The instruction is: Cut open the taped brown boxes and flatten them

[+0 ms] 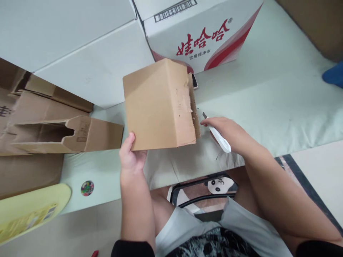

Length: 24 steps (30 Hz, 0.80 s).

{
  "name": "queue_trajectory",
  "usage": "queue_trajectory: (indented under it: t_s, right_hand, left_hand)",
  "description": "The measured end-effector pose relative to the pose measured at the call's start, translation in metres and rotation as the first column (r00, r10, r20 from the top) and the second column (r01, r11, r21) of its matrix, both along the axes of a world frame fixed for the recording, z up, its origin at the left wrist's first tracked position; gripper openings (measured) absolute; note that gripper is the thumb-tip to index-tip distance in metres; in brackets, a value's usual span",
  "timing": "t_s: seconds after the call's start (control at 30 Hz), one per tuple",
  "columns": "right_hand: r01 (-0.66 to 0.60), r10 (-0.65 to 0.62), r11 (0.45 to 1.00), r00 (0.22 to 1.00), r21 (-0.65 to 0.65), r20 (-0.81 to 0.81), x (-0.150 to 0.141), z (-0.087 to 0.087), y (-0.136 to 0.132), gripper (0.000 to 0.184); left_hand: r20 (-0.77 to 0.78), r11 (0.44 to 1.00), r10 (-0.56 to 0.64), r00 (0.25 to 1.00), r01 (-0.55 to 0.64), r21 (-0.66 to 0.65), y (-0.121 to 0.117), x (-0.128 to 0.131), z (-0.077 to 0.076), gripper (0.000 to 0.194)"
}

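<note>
Fingers of the left hand point(132, 157) pinch the cardboard box point(151, 107) by its near left corner; those of the right hand point(229, 130) curl round a white cutter point(220, 140) just right of the box; behind the box, a white carton point(198, 46)

Most of the left hand's point(132, 153) fingers were hidden behind the brown cardboard box point(150, 107), which also covered most of a flat dark object with a pale rim point(195, 81). Some of the right hand's point(226, 130) fingertips were out of sight behind the white-handled cutter point(220, 140). The right edge cut off a blue object point(333, 75), the left edge a yellow object point(34, 210) with blurred print. The round patch's point(87, 188) design was too small to tell, and a red scrap point(95, 253) ran off the bottom edge.
</note>
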State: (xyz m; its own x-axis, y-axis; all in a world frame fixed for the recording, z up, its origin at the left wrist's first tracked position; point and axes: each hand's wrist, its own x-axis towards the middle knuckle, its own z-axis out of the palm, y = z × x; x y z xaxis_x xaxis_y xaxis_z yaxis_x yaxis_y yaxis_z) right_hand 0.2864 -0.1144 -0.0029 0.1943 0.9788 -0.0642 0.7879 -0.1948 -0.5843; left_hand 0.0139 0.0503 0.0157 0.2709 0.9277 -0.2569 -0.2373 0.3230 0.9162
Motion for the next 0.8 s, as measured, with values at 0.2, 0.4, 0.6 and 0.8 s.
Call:
queue_trajectory:
  t_s: [0.2,0.4,0.6,0.8]
  right_hand:
    - [-0.069,0.074,0.996,0.995,-0.062,0.068,-0.0024,-0.0006,0.0026,0.065]
    - [-0.061,0.073,0.99,0.992,-0.128,0.099,-0.0055,0.0002,0.0034,0.057]
    - [-0.06,0.064,0.997,0.991,-0.042,0.121,-0.0058,0.0005,0.0042,0.06]
    - [-0.123,0.115,0.989,0.989,0.084,0.088,-0.0039,-0.0005,0.0041,0.047]
  left_hand:
    - [-0.025,0.998,0.061,0.998,-0.061,-0.029,-0.0023,0.0027,0.0027,0.052]
    - [-0.037,0.998,0.055,0.998,-0.056,-0.037,-0.0028,0.0051,0.0028,0.054]
    - [-0.07,0.997,0.054,0.996,-0.058,-0.055,-0.0014,0.0055,-0.0012,0.054]
    - [-0.061,0.998,0.037,0.997,-0.04,-0.056,-0.0004,0.004,-0.0041,0.051]
